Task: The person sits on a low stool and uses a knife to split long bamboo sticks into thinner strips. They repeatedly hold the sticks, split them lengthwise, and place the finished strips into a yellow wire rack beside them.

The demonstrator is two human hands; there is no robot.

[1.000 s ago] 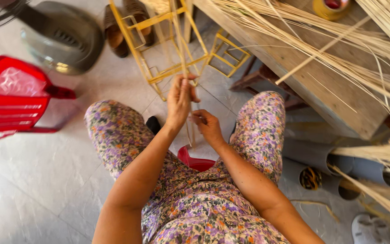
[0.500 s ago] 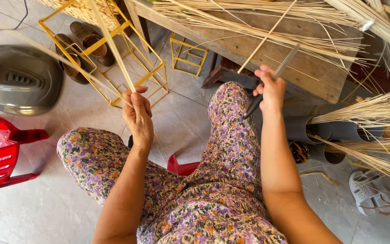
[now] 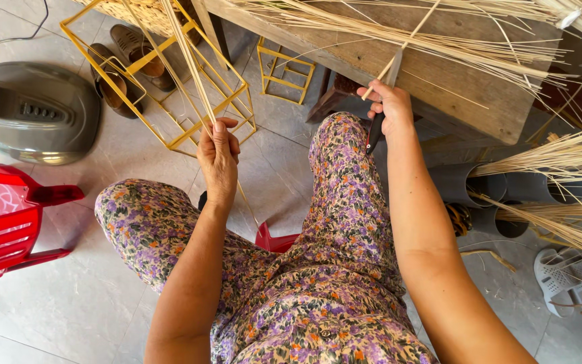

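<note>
My left hand (image 3: 218, 158) pinches a thin bundle of pale straw strands (image 3: 186, 64) that rises toward the upper left, in front of a yellow wire frame (image 3: 170, 138) on the floor. My right hand (image 3: 390, 108) is raised by the edge of the wooden table (image 3: 453, 87). It grips a black-handled knife (image 3: 376, 131) together with one long straw stick (image 3: 409, 40) that slants up over the table. Both hands are above my knees in flowered trousers.
Loose straw covers the table. A grey appliance (image 3: 31, 111) and a red plastic chair (image 3: 1, 229) stand at the left. Brown shoes (image 3: 126, 67) lie behind the frame, a second yellow frame (image 3: 284, 71) under the table. Grey pipes (image 3: 486, 192) holding straw and a white sandal (image 3: 564, 276) are at the right.
The hands, together over my lap a second ago, have separated. My right hand moved up to the table edge and now has a straw stick alongside the knife. My left hand keeps its strands.
</note>
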